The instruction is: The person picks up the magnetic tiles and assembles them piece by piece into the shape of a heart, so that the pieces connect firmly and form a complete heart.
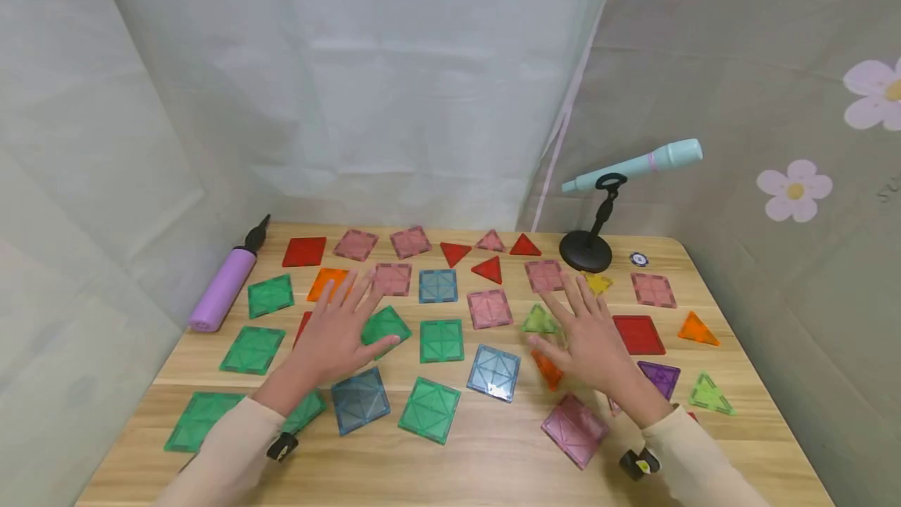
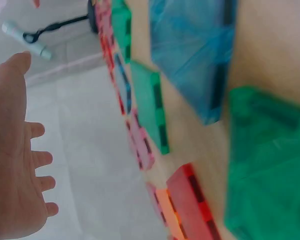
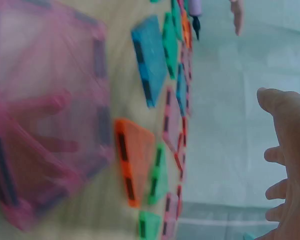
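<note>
My left hand [image 1: 338, 343] hovers with fingers spread over the left part of the wooden table, holding nothing. Around it lie translucent magnetic tiles: an orange square tile [image 1: 324, 285] past the fingertips, a green square tile [image 1: 387, 331] by the thumb, and a blue square tile [image 1: 360, 400] nearer me. On the right, my right hand [image 1: 597, 343] is likewise spread out and bare. Close to its thumb are an orange triangle tile [image 1: 547, 370] and a light green triangle tile [image 1: 539, 320]. Both wrist views show the hands [image 2: 10, 160] raised off the tiles.
A light blue microphone [image 1: 637, 166] sits on a black stand [image 1: 586, 251] at the back right. At the left edge lies a purple hand pump [image 1: 224, 288]. Several more tiles, such as a pink square tile [image 1: 576, 430], are spread singly across the table [image 1: 493, 464]. Pale curtains [image 1: 422, 84] hang behind.
</note>
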The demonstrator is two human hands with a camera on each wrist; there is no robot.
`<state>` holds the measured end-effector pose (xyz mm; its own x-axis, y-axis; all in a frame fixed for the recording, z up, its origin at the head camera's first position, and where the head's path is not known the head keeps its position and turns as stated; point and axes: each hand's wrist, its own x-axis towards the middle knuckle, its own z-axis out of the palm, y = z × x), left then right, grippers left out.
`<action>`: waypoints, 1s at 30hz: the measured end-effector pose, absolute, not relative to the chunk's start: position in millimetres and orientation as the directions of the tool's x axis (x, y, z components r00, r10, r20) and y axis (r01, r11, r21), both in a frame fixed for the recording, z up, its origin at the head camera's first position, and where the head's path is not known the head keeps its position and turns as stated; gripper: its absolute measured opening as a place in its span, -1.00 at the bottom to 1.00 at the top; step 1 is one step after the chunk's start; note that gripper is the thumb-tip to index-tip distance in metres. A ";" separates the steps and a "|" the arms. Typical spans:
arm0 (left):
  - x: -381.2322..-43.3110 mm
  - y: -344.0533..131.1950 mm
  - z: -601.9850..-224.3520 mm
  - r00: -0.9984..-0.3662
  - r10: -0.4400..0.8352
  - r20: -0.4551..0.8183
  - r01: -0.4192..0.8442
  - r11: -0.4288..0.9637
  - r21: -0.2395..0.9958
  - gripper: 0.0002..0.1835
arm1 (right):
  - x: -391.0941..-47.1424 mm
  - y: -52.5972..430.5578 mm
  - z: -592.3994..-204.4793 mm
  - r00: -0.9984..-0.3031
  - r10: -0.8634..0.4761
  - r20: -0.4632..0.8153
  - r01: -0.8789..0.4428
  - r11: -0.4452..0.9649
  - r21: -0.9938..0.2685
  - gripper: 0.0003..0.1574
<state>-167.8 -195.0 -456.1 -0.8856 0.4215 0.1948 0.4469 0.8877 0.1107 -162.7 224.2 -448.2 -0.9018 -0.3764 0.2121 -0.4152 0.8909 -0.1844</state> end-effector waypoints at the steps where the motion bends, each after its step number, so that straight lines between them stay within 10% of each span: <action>1: -164.2 -194.0 -458.1 -0.879 0.432 0.202 0.459 0.881 0.113 0.00 | -159.8 222.0 -449.6 -0.897 -0.388 0.211 -0.426 0.887 -0.181 0.03; 30: -114.6 -157.6 -497.8 -0.649 0.756 -0.087 0.702 0.640 0.312 -0.31 | -134.1 174.6 -494.7 -0.748 -0.662 0.037 -0.646 0.715 -0.268 -0.22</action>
